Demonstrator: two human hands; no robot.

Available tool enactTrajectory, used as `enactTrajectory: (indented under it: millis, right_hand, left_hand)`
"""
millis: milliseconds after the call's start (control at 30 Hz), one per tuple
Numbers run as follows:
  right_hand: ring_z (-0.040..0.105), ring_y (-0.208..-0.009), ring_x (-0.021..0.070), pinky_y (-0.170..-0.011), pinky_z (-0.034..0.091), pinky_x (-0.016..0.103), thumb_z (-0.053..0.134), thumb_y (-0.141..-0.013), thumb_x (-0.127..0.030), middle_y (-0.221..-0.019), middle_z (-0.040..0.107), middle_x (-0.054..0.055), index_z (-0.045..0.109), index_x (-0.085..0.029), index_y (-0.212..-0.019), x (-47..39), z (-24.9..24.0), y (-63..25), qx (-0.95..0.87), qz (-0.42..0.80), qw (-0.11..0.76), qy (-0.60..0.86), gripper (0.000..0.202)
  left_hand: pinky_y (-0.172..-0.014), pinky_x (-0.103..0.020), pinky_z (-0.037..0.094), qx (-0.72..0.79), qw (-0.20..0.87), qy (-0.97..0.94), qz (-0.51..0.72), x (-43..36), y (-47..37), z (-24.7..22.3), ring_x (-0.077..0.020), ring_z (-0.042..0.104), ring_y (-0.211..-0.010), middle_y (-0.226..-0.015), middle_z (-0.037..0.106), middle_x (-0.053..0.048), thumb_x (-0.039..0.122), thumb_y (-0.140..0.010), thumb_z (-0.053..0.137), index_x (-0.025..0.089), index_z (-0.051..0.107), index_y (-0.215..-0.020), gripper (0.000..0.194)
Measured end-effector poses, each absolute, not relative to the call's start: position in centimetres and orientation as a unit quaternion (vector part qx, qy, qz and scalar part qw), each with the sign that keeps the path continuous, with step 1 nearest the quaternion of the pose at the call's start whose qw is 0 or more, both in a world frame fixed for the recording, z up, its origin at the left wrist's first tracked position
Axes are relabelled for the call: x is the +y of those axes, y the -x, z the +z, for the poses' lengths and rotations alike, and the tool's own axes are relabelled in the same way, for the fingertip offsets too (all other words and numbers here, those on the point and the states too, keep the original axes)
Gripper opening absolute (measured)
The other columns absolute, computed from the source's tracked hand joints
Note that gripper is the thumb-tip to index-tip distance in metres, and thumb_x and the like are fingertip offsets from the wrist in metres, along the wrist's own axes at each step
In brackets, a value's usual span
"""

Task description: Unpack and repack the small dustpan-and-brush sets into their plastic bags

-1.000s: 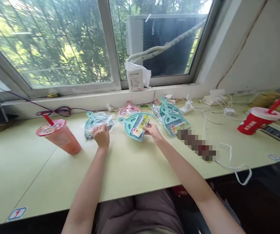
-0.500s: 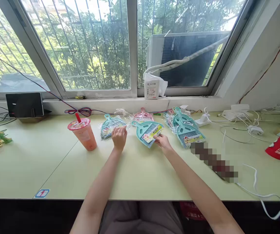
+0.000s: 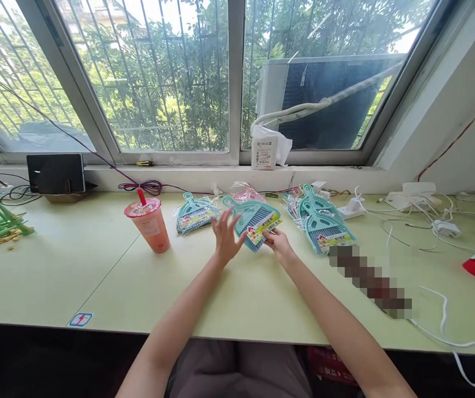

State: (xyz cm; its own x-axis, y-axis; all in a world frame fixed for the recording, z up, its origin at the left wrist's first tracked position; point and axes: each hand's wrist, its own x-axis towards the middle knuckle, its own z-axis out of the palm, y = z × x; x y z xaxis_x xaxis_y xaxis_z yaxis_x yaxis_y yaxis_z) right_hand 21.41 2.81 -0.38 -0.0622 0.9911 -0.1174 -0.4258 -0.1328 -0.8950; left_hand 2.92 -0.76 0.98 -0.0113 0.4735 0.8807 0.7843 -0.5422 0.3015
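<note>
While the smooth, pale green counter [image 3: 262, 309] spreads before you, the teal dustpan set [image 3: 246, 214], fan-shaped plastic with blue bristles, tilts near its middle. From the clear-wrapped bundle [image 3: 194, 213] on the left, your left grip [image 3: 225, 236] has shifted over, fingers now spread beside the set, contact unclear; your right grip [image 3: 278, 244] still pinches its lower right edge. Across the bristles sits a flat printed card [image 3: 267, 223].

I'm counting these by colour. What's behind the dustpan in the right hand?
Behind the dustpan in the right hand, the upper part of a pink dustpan shows. Its lower part is covered, so whether more lies there cannot be seen.
</note>
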Motion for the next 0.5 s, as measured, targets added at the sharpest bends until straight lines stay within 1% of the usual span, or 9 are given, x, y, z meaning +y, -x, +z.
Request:
enactTrajectory:
  millis: [33, 67, 100, 167, 233, 300, 333, 400, 500]
  right_hand:
    - [0.071, -0.075, 0.0189, -0.073, 0.06, 0.033, 0.081, -0.062, -0.018, -0.086, 0.074, 0.005, 0.066, -0.016, -0.085, 2.8, -0.4, -21.3, -0.353, 0.634, 0.565, 0.392, 0.027]
    - [0.071, -0.077, 0.0197, -0.075, 0.06, 0.034, 0.082, -0.061, -0.02, -0.088, 0.074, 0.006, 0.067, -0.016, -0.085, 2.7, -0.4, -21.3, -0.354, 0.633, 0.572, 0.383, 0.029]
    - [0.071, -0.079, 0.0206, -0.077, 0.06, 0.035, 0.083, -0.06, -0.022, -0.09, 0.074, 0.006, 0.067, -0.016, -0.085, 2.6, -0.3, -21.1, -0.358, 0.634, 0.575, 0.374, 0.03]
    - [0.07, -0.085, 0.0222, -0.081, 0.059, 0.037, 0.084, -0.058, -0.027, -0.094, 0.074, 0.007, 0.068, -0.015, -0.087, 2.4, -0.2, -20.8, -0.372, 0.635, 0.577, 0.354, 0.035]
    - [0.07, -0.088, 0.023, -0.083, 0.058, 0.038, 0.085, -0.056, -0.031, -0.096, 0.073, 0.008, 0.068, -0.015, -0.089, 2.1, -0.1, -20.4, -0.38, 0.635, 0.579, 0.342, 0.041]
    - [0.069, -0.089, 0.0231, -0.082, 0.058, 0.038, 0.086, -0.053, -0.032, -0.096, 0.073, 0.008, 0.067, -0.015, -0.089, 1.8, -0.1, -20.0, -0.379, 0.632, 0.584, 0.34, 0.044]
    - [0.069, -0.089, 0.023, -0.082, 0.058, 0.038, 0.087, -0.053, -0.033, -0.095, 0.073, 0.008, 0.067, -0.015, -0.089, 1.7, -0.1, -19.8, -0.376, 0.63, 0.588, 0.341, 0.045]
    - [0.069, -0.088, 0.0228, -0.081, 0.058, 0.038, 0.087, -0.052, -0.032, -0.093, 0.073, 0.007, 0.066, -0.016, -0.088, 1.5, -0.1, -19.6, -0.361, 0.619, 0.603, 0.35, 0.044]
    - [0.069, -0.089, 0.0221, -0.08, 0.059, 0.035, 0.085, -0.053, -0.031, -0.093, 0.073, 0.006, 0.066, -0.016, -0.089, 1.4, 0.1, -19.7, -0.341, 0.596, 0.633, 0.359, 0.043]
  left_hand:
    - [-0.118, -0.052, 0.01, -0.481, 0.107, 0.626, -0.604, -0.7, -3.1, 1.2, -0.0277, 0.026, -0.142, -0.148, 0.039, -0.014, 0.044, -0.084, 0.06, 0.023, 0.044, -0.136, 0.058]
    - [-0.118, -0.05, 0.013, -0.499, 0.058, 0.562, -0.657, -0.6, -3.1, 1.4, -0.0272, 0.021, -0.144, -0.151, 0.032, -0.015, 0.047, -0.084, 0.06, 0.023, 0.035, -0.141, 0.066]
    - [-0.117, -0.048, 0.018, -0.507, -0.006, 0.505, -0.698, -0.3, -2.9, 1.6, -0.0258, 0.02, -0.145, -0.153, 0.029, -0.015, 0.048, -0.085, 0.058, 0.024, 0.029, -0.144, 0.07]
    - [-0.112, -0.043, 0.03, -0.497, -0.169, 0.436, -0.731, 0.4, -2.3, 2.1, -0.0236, 0.031, -0.141, -0.151, 0.032, -0.012, 0.05, -0.088, 0.051, 0.027, 0.025, -0.144, 0.066]
    - [-0.104, -0.041, 0.041, -0.452, -0.345, 0.418, -0.709, 1.1, -1.8, 2.3, -0.0243, 0.047, -0.13, -0.142, 0.046, -0.012, 0.053, -0.089, 0.048, 0.026, 0.035, -0.14, 0.059]
    - [-0.095, -0.041, 0.049, -0.4, -0.481, 0.416, -0.66, 1.4, -1.9, 2.2, -0.0266, 0.058, -0.116, -0.126, 0.06, -0.012, 0.056, -0.083, 0.055, 0.021, 0.05, -0.128, 0.058]
    - [-0.09, -0.041, 0.051, -0.384, -0.526, 0.412, -0.638, 1.3, -2.2, 2.1, -0.0274, 0.062, -0.109, -0.118, 0.064, -0.012, 0.056, -0.078, 0.061, 0.019, 0.056, -0.122, 0.058]
    - [-0.084, -0.041, 0.054, -0.374, -0.57, 0.394, -0.616, 0.8, -3.5, 1.6, -0.0279, 0.065, -0.1, -0.109, 0.068, -0.011, 0.052, -0.067, 0.073, 0.018, 0.061, -0.113, 0.059]
    - [-0.085, -0.041, 0.054, -0.369, -0.587, 0.388, -0.608, -0.5, -5.7, 0.9, -0.0274, 0.064, -0.103, -0.115, 0.067, -0.009, 0.044, -0.06, 0.08, 0.02, 0.06, -0.114, 0.062]
